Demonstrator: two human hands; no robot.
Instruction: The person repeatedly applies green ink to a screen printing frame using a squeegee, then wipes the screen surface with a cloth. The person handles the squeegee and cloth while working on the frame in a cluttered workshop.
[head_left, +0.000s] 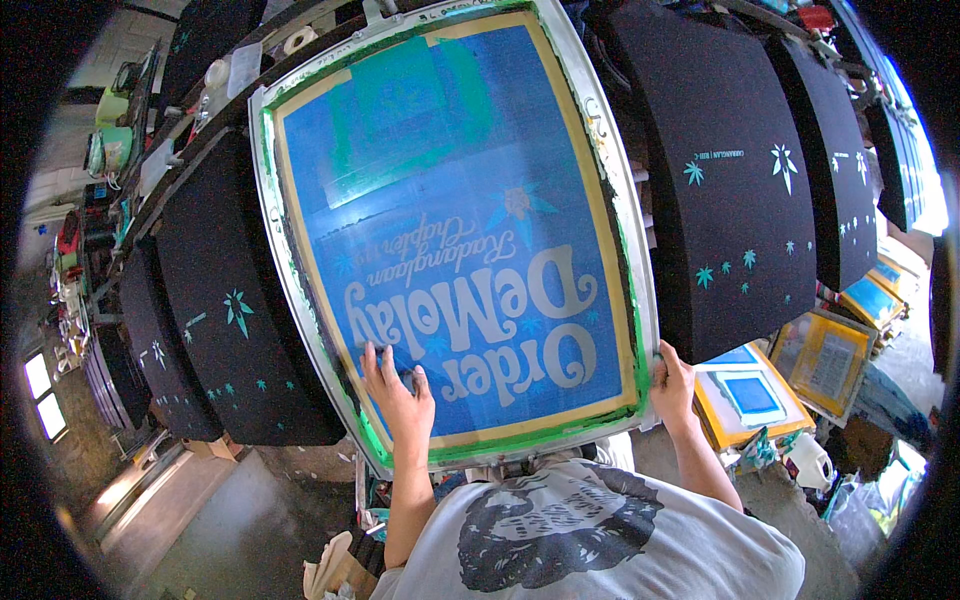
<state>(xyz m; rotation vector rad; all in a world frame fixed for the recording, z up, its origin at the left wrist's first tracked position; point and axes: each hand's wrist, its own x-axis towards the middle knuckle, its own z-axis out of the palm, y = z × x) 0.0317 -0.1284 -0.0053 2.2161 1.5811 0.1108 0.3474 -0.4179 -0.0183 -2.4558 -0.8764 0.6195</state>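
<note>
A large silk-screen printing frame [640,300] lies before me, its metal edges smeared green along the inside. Blue mesh [420,260] fills it, with pale lettering and leaf shapes upside down to me. Teal ink [400,115] coats the far end of the mesh. My left hand [400,400] rests at the near left part of the screen, fingers stretched and apart, holding nothing. At the near right corner, my right hand [674,385] grips the frame's outer edge, some fingers hidden beneath it. What lies under the screen cannot be seen.
Black printed cloths on boards stand on both sides, one close on the right [720,200] and one on the left [235,300]. More screen frames [750,395] lean at the lower right beside plastic bottles and bags. A roll of tape [298,40] sits at the far left.
</note>
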